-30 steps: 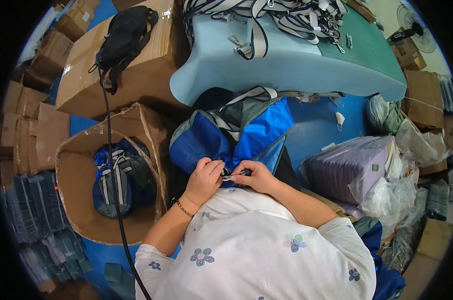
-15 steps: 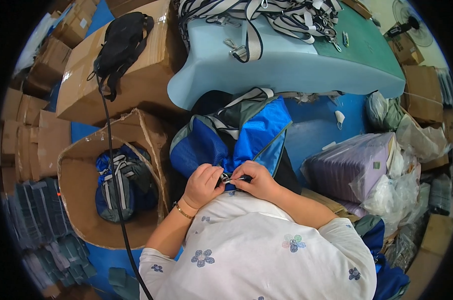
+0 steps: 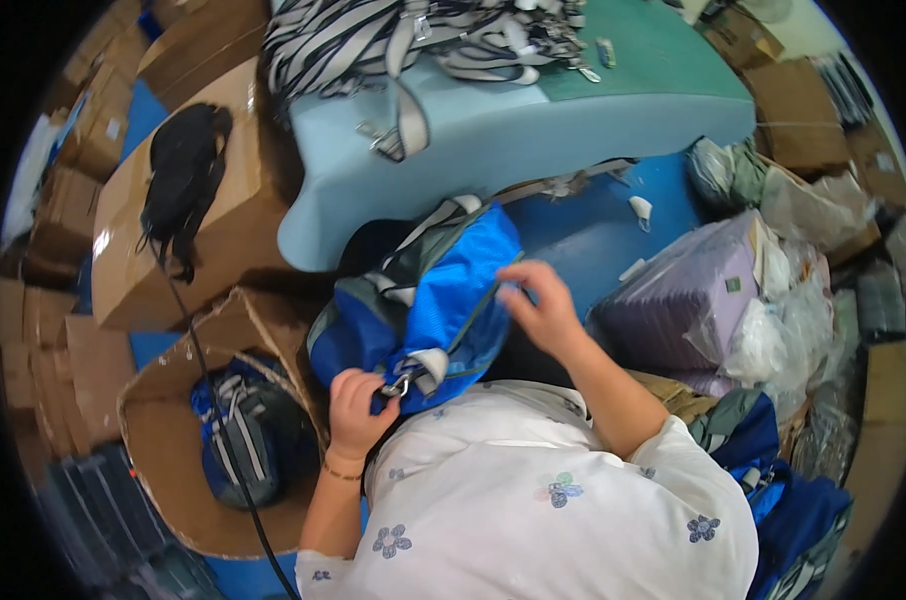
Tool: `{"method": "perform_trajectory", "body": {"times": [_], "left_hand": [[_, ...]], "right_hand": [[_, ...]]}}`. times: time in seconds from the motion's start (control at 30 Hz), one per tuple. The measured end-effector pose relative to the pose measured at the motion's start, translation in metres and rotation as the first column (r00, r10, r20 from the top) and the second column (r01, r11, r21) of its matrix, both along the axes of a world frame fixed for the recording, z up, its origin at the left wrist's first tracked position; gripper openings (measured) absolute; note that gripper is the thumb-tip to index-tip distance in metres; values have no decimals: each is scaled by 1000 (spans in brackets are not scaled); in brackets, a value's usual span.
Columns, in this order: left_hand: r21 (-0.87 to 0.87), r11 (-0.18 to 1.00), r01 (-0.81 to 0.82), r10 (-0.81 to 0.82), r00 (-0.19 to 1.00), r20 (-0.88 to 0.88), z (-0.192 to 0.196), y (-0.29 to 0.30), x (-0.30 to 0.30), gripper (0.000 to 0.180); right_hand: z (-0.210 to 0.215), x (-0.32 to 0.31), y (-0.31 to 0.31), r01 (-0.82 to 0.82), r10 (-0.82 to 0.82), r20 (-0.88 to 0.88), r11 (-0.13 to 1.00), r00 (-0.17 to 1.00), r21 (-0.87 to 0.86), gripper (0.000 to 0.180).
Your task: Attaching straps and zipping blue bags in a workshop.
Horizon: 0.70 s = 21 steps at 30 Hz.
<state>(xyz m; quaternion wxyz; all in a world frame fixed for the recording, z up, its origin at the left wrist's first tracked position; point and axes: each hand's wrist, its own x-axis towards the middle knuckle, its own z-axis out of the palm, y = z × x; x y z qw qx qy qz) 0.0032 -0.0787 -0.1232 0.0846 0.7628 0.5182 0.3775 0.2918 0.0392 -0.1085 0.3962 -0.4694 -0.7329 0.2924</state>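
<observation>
A blue, navy and grey-green duffel bag rests on my lap, its pale webbing straps folded over it. At its near side, my left hand is closed around the dark end of a silvery metal snap hook. Right beside the hook lies a pale webbing strap end; I cannot tell whether the two are joined. My right hand is by the bag's right edge, fingers bent and apart with nothing visible in them. Whether its fingertips touch the bag is unclear.
Black-and-white webbing straps with metal hooks pile on the cloth-covered table ahead. An open carton at left holds another bag. A black backpack sits on a closed carton. Plastic-wrapped lilac sheets stand at right.
My right hand has left the hook and moved up and right to the bag's edge. My left hand keeps hold of the hook, lower and further left. The whole view has shifted.
</observation>
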Motion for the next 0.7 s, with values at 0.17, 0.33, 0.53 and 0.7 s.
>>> {"method": "perform_trajectory", "body": {"times": [0.17,0.33,0.53,0.7], "left_hand": [[57,984,-172,169,984,52,24,-17,-30,33],[108,977,-185,182,982,43,41,-34,-45,32],[-337,921,-195,98,954,-284,68,-44,-46,41],[-413,885,-213,189,977,-98,80,-19,-19,47]], "right_hand": [[-41,50,54,140,-192,-119,926,974,-349,26],[-73,27,61,-263,17,-356,707,934,-656,19],[-31,22,52,-139,172,31,881,985,-453,20],[7,19,36,-90,149,265,971,953,-221,19]]}}
